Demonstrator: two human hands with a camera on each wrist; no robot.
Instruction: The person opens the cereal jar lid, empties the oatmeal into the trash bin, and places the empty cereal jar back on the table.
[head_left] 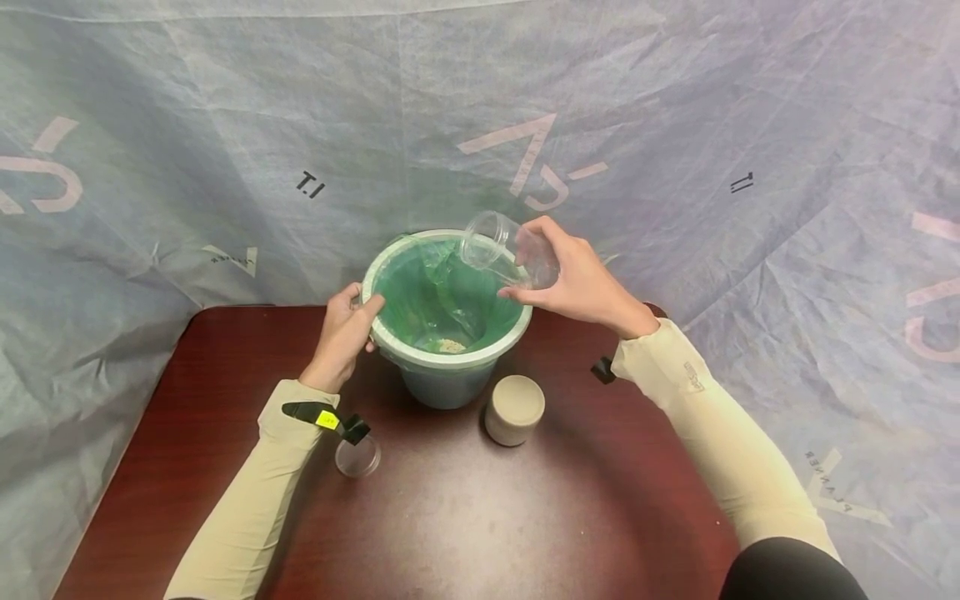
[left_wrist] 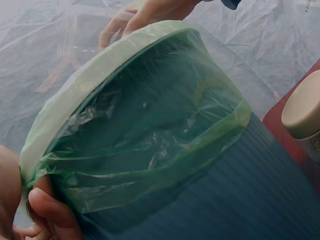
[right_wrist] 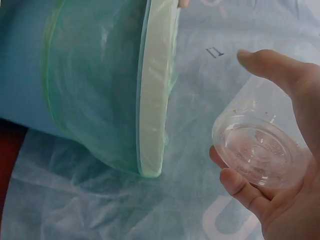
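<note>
A blue trash bin lined with a green plastic bag stands on the table, its pale rim folded over by the bag. At the rim's left side, my left hand grips the edge, thumb over the top and fingers outside. My right hand holds a clear plastic jar tipped over the bin's right side, mouth toward the inside. In the right wrist view the jar's base shows a few specks. Pale grains lie at the bottom of the bag.
A jar with a beige lid stands in front of the bin, to the right. Near my left wrist a clear round lid lies on the dark red table. Grey fabric sheeting hangs behind and at both sides.
</note>
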